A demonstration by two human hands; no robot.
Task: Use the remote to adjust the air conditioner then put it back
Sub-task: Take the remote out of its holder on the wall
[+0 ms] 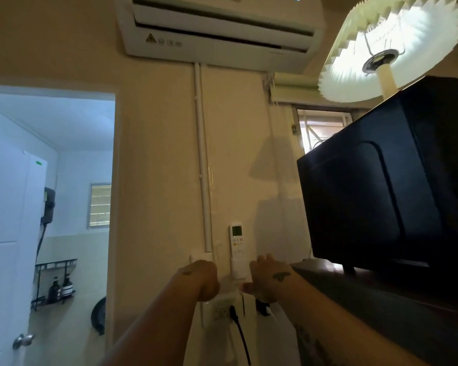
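Two bare hands rise toward a wall-mounted remote beneath a white split-type air conditioner (220, 30), whose louvre gap appears dark along the front. At right, a black television (386, 191) leans out over a dark wooden counter (381, 294), close beside the right forearm; a careless swing of that elbow could knock the set. Above it, a pleated lamp shade (397, 46) glows, throwing glare that may make the remote's small display hard to read. At left, an open doorway (53, 196) shows a bathroom, well apart from the action.

Lower on the wall, a socket (224, 311) carries a black plug and cable (239, 331), directly under both hands; a remote that slips from its holder would likely fall onto that plug or down behind the counter.

Left hand (202, 280) is curled into a loose fist, gripping nothing visible. Right hand (269, 278) is partly spread, thumb out toward the wall, fingers reaching up and also empty. White remote (237, 249) sits upright in its wall holder, just above and between the two hands, untouched or nearly so; contact cannot be told for certain. Lifting it crookedly could jam it in the holder, and a one-sided tug might loosen the mount.
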